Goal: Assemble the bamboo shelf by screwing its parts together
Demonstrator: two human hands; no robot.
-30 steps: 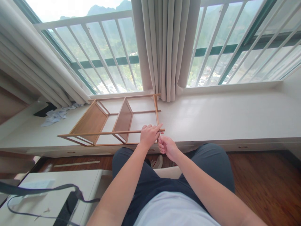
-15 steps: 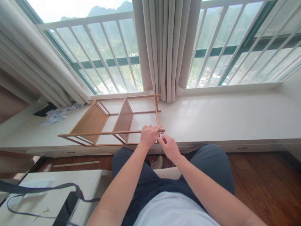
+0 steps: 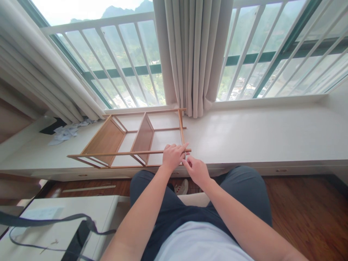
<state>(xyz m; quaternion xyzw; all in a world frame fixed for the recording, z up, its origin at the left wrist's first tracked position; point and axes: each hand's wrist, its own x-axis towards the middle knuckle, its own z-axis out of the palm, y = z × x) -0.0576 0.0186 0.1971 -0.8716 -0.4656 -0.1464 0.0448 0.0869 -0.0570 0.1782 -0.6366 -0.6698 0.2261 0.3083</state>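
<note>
A wooden shelf rack (image 3: 143, 134) with slim rails and two visible solid panels lies on its side on the white window ledge. Near the rack's right end, my left hand (image 3: 172, 156) is closed around the front rail, its index finger stretched along the wood. My right hand (image 3: 196, 169) is closed in a pinch just right of it, at the corner of the frame. Between the hands shows a thin silvery metal tool (image 3: 185, 156); its exact shape is mostly hidden by the fingers.
The white ledge (image 3: 255, 134) runs below barred windows and a grey curtain (image 3: 193, 61). Crumpled paper scraps (image 3: 63, 133) lie at its left end. A white table (image 3: 106, 210) with a dark strap (image 3: 67, 216) stands at lower left.
The right fingers have shifted very slightly at the metal tool. The rack and my left hand stay essentially where they were.
</note>
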